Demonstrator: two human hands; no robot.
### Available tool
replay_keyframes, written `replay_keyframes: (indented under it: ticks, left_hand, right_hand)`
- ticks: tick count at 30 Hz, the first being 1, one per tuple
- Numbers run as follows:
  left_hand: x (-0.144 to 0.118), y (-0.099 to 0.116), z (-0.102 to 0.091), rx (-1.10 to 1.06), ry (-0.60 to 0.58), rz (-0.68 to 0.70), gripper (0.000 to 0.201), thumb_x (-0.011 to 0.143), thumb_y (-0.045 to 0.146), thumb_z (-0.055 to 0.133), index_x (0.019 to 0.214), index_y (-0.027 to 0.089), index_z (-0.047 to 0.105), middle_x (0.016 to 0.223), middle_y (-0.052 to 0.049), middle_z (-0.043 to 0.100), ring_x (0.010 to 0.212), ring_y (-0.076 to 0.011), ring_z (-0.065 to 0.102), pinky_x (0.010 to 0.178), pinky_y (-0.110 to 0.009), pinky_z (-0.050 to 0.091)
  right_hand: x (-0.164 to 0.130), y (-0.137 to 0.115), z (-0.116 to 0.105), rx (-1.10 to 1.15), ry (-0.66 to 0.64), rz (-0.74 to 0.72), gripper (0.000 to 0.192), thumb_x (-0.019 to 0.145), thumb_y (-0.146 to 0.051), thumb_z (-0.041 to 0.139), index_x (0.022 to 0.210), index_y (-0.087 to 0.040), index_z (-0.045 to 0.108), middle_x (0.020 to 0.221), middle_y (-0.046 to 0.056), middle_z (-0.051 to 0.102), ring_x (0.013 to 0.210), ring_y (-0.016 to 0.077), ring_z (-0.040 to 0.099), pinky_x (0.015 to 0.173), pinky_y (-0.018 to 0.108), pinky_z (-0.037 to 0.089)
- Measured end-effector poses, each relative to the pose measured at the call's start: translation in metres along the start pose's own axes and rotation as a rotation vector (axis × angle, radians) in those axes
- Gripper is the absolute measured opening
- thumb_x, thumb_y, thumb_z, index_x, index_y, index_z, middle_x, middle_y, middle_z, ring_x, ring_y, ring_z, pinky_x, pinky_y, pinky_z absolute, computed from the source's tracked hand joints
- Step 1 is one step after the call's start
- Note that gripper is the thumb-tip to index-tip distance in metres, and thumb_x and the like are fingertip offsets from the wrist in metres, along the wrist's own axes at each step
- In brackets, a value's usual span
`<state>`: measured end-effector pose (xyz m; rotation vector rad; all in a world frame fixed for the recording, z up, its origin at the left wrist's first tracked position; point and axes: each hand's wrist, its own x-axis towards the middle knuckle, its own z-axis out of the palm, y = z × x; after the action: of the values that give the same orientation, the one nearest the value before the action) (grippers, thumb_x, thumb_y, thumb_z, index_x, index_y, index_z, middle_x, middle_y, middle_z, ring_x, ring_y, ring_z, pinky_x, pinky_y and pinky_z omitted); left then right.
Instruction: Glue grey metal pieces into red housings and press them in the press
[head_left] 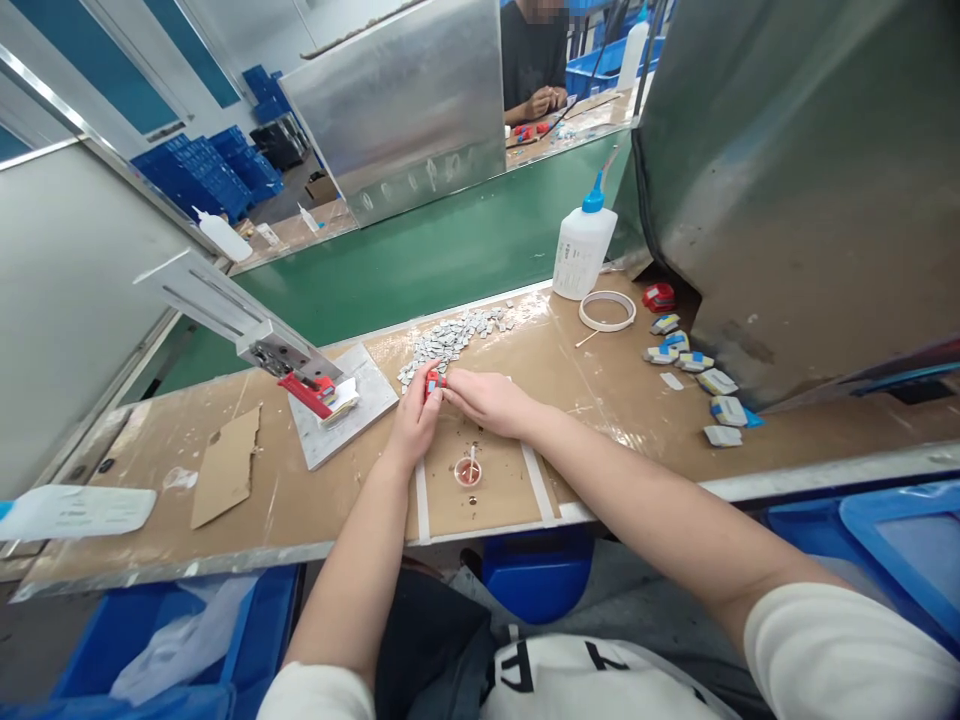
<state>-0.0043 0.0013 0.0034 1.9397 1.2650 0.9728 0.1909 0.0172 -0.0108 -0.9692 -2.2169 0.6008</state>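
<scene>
Over the middle of the bench, my left hand [414, 422] is closed around a small red part [433, 381] with a dark patch on it. The fingers of my right hand [487, 402] meet the same part from the right, bent together; whether they pinch something else is hidden. Just beyond both hands spreads a pile of small grey flat pieces [450, 340]. Nearer to me stands a little cup [468, 473] of reddish-brown stuff with a white stick in it. To the left, a metal clamp fixture [289, 365] with a red handle stands on a grey plate [306, 432].
A blue-capped bottle [581, 250] and a tape roll [607, 311] stand at the back right. Several small taped blocks [696, 362] line the right side. Cardboard [227, 468] and a lying bottle [79, 512] are at left. Across the green strip [420, 255], a person's hands [545, 102] work.
</scene>
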Motion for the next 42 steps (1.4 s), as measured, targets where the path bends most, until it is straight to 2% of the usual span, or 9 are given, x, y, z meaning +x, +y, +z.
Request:
replay_keyframes:
  ticks: [2, 5, 8, 12, 19, 22, 28, 35, 42]
  left_hand:
    - [0.001, -0.002, -0.001, 0.035, -0.017, 0.028, 0.048, 0.106, 0.042, 0.042, 0.148, 0.021, 0.051, 0.145, -0.013, 0.06, 0.143, -0.0282, 0.051, 0.124, -0.044, 0.035]
    - [0.002, -0.007, -0.002, 0.078, -0.028, 0.074, 0.051, 0.107, 0.043, 0.039, 0.151, 0.019, 0.049, 0.156, -0.015, 0.053, 0.153, -0.0277, 0.043, 0.13, -0.046, 0.029]
    - [0.001, -0.011, -0.002, 0.102, -0.036, 0.096, 0.052, 0.107, 0.042, 0.04, 0.153, 0.018, 0.046, 0.159, -0.016, 0.049, 0.152, -0.0275, 0.043, 0.131, -0.047, 0.029]
    - [-0.001, -0.012, 0.001, 0.131, -0.03, 0.097, 0.051, 0.107, 0.04, 0.039, 0.153, 0.018, 0.044, 0.157, -0.017, 0.051, 0.149, -0.0283, 0.047, 0.128, -0.049, 0.033]
    - [-0.004, -0.007, 0.004, 0.229, -0.004, 0.076, 0.049, 0.105, 0.035, 0.04, 0.151, 0.018, 0.045, 0.153, -0.018, 0.055, 0.141, -0.031, 0.053, 0.123, -0.05, 0.039]
    - [-0.003, -0.008, 0.004, 0.208, -0.005, 0.079, 0.05, 0.106, 0.035, 0.039, 0.153, 0.019, 0.044, 0.157, -0.017, 0.052, 0.146, -0.0299, 0.05, 0.125, -0.049, 0.036]
    - [-0.004, -0.017, 0.001, 0.17, -0.04, 0.123, 0.054, 0.107, 0.037, 0.039, 0.159, 0.02, 0.037, 0.165, -0.016, 0.043, 0.154, -0.0284, 0.041, 0.129, -0.047, 0.032]
    - [-0.004, -0.017, 0.003, 0.184, -0.026, 0.16, 0.049, 0.104, 0.04, 0.041, 0.147, 0.017, 0.043, 0.146, -0.018, 0.057, 0.137, -0.0299, 0.056, 0.117, -0.047, 0.045]
    - [-0.006, -0.012, 0.005, 0.236, 0.039, 0.134, 0.044, 0.099, 0.035, 0.046, 0.139, 0.016, 0.045, 0.13, -0.016, 0.063, 0.116, -0.0289, 0.064, 0.102, -0.043, 0.051]
  right_hand:
    - [0.0, 0.001, 0.002, -0.009, 0.024, -0.003, 0.026, 0.112, -0.039, 0.038, 0.102, -0.023, 0.057, 0.099, 0.006, 0.067, 0.079, 0.0191, 0.059, 0.067, 0.03, 0.037]
    - [0.001, 0.0, 0.005, -0.017, 0.041, -0.016, 0.028, 0.113, -0.038, 0.037, 0.103, -0.023, 0.057, 0.099, 0.006, 0.067, 0.079, 0.0192, 0.059, 0.068, 0.03, 0.037]
    - [0.001, -0.003, 0.005, -0.086, 0.033, -0.011, 0.029, 0.113, -0.038, 0.036, 0.101, -0.022, 0.057, 0.098, 0.007, 0.067, 0.077, 0.0188, 0.058, 0.067, 0.03, 0.035]
    - [0.0, -0.007, 0.005, -0.168, 0.026, 0.009, 0.029, 0.113, -0.037, 0.037, 0.1, -0.02, 0.057, 0.098, 0.008, 0.067, 0.074, 0.0188, 0.056, 0.063, 0.031, 0.029]
    - [-0.002, -0.01, 0.011, -0.099, 0.007, 0.09, 0.023, 0.112, -0.033, 0.041, 0.099, -0.021, 0.056, 0.098, 0.006, 0.068, 0.074, 0.0178, 0.058, 0.063, 0.031, 0.028]
    - [0.001, -0.013, 0.01, -0.08, -0.006, 0.127, 0.024, 0.112, -0.033, 0.039, 0.099, -0.021, 0.055, 0.099, 0.006, 0.068, 0.077, 0.0182, 0.059, 0.065, 0.031, 0.03]
    - [0.0, -0.019, -0.001, -0.174, -0.05, 0.093, 0.026, 0.113, -0.034, 0.037, 0.104, -0.019, 0.056, 0.105, 0.007, 0.068, 0.08, 0.0185, 0.06, 0.065, 0.032, 0.028]
    - [-0.003, -0.025, -0.003, -0.241, -0.08, 0.089, 0.025, 0.112, -0.032, 0.037, 0.103, -0.018, 0.056, 0.104, 0.008, 0.069, 0.077, 0.0181, 0.059, 0.063, 0.032, 0.024]
    - [-0.001, -0.023, 0.004, -0.092, -0.044, 0.144, 0.021, 0.109, -0.03, 0.04, 0.098, -0.02, 0.055, 0.098, 0.006, 0.068, 0.077, 0.018, 0.057, 0.067, 0.029, 0.029]
